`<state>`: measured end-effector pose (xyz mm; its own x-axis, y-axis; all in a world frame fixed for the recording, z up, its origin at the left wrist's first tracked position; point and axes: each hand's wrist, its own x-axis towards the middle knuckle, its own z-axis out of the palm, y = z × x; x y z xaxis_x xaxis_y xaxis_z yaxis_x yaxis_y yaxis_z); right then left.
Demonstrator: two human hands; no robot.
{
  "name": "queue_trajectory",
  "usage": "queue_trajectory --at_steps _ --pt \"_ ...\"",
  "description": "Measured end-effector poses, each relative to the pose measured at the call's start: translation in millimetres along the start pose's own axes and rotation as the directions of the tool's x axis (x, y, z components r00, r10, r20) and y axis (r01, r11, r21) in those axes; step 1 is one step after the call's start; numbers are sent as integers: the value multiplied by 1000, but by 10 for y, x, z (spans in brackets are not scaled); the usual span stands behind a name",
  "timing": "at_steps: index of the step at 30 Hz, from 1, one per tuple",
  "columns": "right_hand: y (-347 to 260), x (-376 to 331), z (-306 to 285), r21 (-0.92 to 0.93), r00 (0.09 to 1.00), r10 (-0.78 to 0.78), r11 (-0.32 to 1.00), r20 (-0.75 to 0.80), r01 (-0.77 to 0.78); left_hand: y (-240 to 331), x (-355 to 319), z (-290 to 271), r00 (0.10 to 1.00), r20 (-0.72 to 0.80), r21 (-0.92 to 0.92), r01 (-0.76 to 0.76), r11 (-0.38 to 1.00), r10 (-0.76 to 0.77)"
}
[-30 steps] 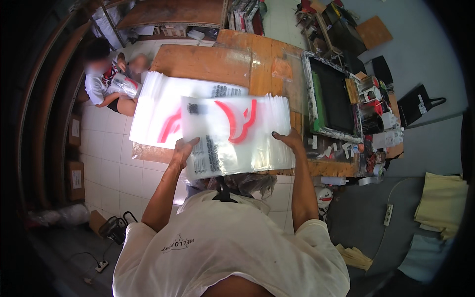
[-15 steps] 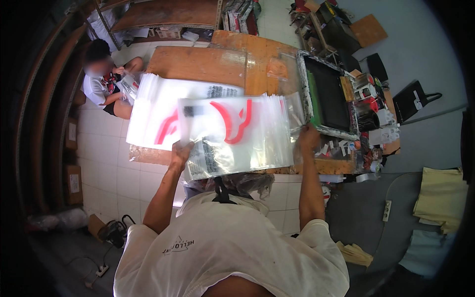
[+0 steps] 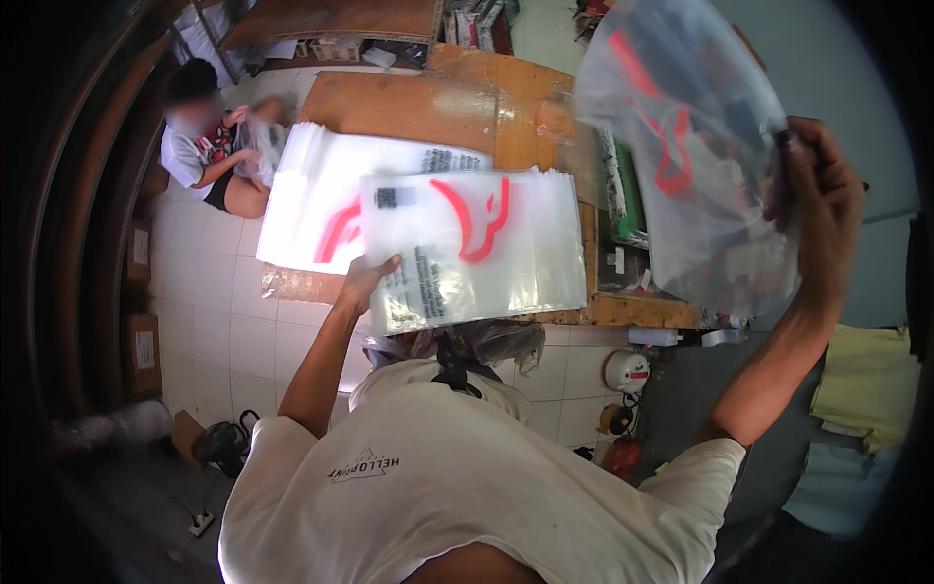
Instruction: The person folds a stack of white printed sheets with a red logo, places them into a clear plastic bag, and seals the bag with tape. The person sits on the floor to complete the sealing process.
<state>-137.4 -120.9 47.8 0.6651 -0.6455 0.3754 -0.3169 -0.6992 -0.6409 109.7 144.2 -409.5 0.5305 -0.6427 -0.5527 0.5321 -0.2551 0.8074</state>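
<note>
My left hand (image 3: 368,282) grips the left edge of a stack of clear plastic bags (image 3: 530,238) with a red curved print and dark printed text, its thumb on top. The stack lies tilted at the table's near edge, over part of another pile of similar bags (image 3: 300,200). Out to the right and raised, my right hand (image 3: 822,195) pinches one clear plastic bag (image 3: 720,156) by its edge. This bag hangs spread out, with red lines showing on it, and covers most of the framed screen (image 3: 620,190) behind it.
Beneath the bags is a wooden table (image 3: 399,102). At the far left a person (image 3: 209,146) sits on the floor handling plastic. Shelves (image 3: 92,224) line the left side. Yellow cloth (image 3: 861,389) lies at the right. A round white appliance (image 3: 626,372) stands below the table's right part.
My right hand has swung up and right from beside the stack, lifting one bag away from it. My left hand stays on the stack. The seated person's hands have shifted slightly.
</note>
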Motion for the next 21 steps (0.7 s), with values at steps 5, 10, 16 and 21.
queue_trajectory --at_steps 5,10,16,21 --pt "1055 277 69 174 976 215 962 -19 -209 122 -90 -68 985 126 -195 142 970 -119" --pt "2418 -129 1102 499 921 384 786 70 -365 17 32 -86 978 207 -396 90 914 -6" --pt "3480 -767 2253 317 802 571 739 174 -594 29 85 -86 976 215 -413 118 903 -29" --pt "3411 -1080 2699 235 832 532 798 157 -554 -2 88 -89 989 149 -337 69 939 -19"
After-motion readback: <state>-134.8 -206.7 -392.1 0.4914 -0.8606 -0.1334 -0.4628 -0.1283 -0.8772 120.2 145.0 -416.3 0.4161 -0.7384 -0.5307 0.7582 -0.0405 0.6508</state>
